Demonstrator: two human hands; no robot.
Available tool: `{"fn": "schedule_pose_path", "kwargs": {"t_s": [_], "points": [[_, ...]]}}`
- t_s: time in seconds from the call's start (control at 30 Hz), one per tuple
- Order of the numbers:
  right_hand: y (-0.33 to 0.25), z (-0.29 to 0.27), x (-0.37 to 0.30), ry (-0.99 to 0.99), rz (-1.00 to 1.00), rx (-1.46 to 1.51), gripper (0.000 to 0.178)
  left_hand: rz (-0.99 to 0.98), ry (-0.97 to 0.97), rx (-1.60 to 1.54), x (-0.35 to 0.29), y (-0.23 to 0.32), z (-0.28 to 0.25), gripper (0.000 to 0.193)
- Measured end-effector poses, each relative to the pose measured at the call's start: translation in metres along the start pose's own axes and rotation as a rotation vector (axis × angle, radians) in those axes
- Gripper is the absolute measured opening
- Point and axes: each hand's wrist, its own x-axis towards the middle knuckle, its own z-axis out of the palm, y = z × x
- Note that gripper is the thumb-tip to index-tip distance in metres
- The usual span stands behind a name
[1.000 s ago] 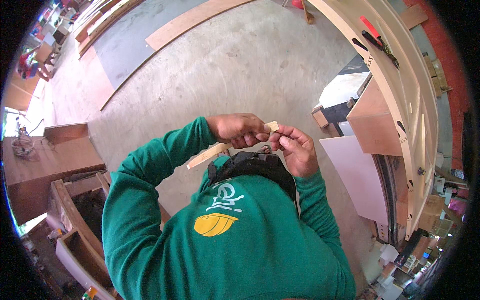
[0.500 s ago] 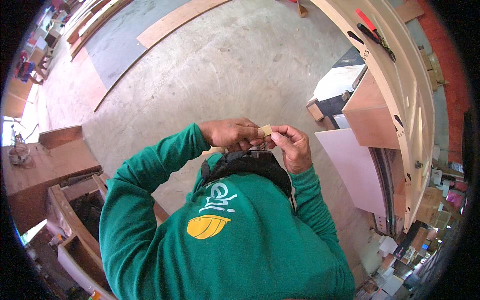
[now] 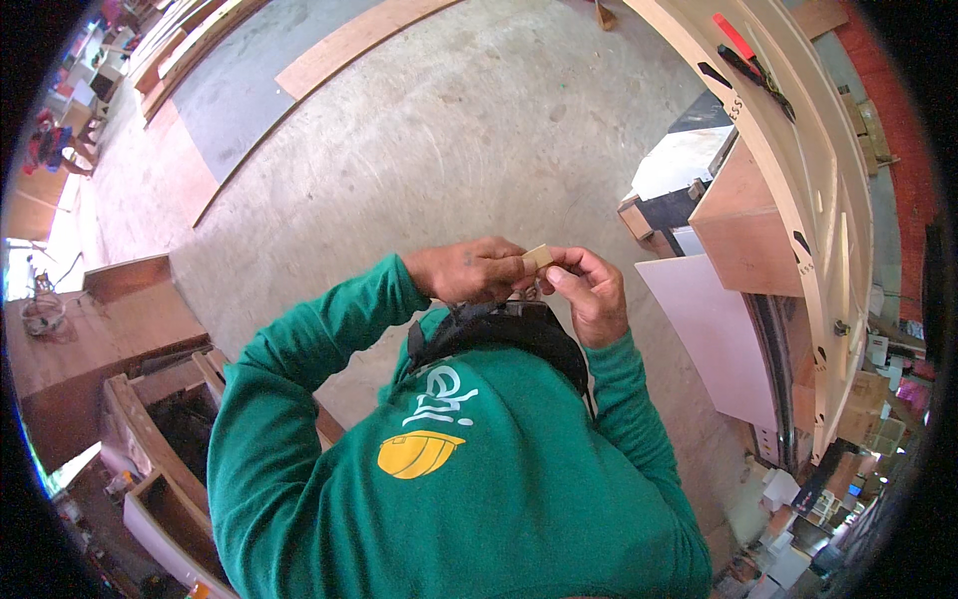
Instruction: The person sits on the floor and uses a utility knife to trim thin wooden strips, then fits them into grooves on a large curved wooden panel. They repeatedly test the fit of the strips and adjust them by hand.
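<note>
My left hand (image 3: pixel 471 271) and my right hand (image 3: pixel 591 292) meet in front of my chest. Between them is a small, flat, pale yellow piece (image 3: pixel 538 257), squarish in outline; whether it is wood or card I cannot tell. The left thumb and fingers pinch its near left side. My right thumb and forefinger close on its right edge. Something small shows under the piece between the fingers, too hidden to name. Just below both hands sits a black pouch (image 3: pixel 499 334) against my green sweater.
At right stands a long curved wooden frame (image 3: pixel 798 200), with red-handled pliers (image 3: pixel 738 45) lying on it. A wooden box (image 3: pixel 743 225) and a white panel (image 3: pixel 709 339) are beside it. Wooden drawers (image 3: pixel 150 419) stand at left. Boards (image 3: pixel 349 50) lie on the concrete floor (image 3: pixel 429 150).
The pale piece has turned slightly and sits a little higher between my fingers. Both hands keep their pinch, and the whole view has shifted slightly.
</note>
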Motion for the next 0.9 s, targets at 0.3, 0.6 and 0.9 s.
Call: {"fn": "schedule_pose_path", "kwargs": {"t_s": [0.3,0.6,0.9], "points": [[0.005,0.01,0.044,-0.146,-0.263,-0.305,0.066,0.405,0.46,-0.044,0.027,0.08,-0.028,0.049],[-0.014,-0.008,0.082,-0.067,-0.57,-0.719,0.061,0.766,0.585,-0.453,0.051,0.144,-0.028,0.039],[-0.004,-0.026,0.05,-0.122,-0.128,-0.466,0.037,0.926,0.828,-0.601,0.052,0.152,-0.087,0.028]]}}
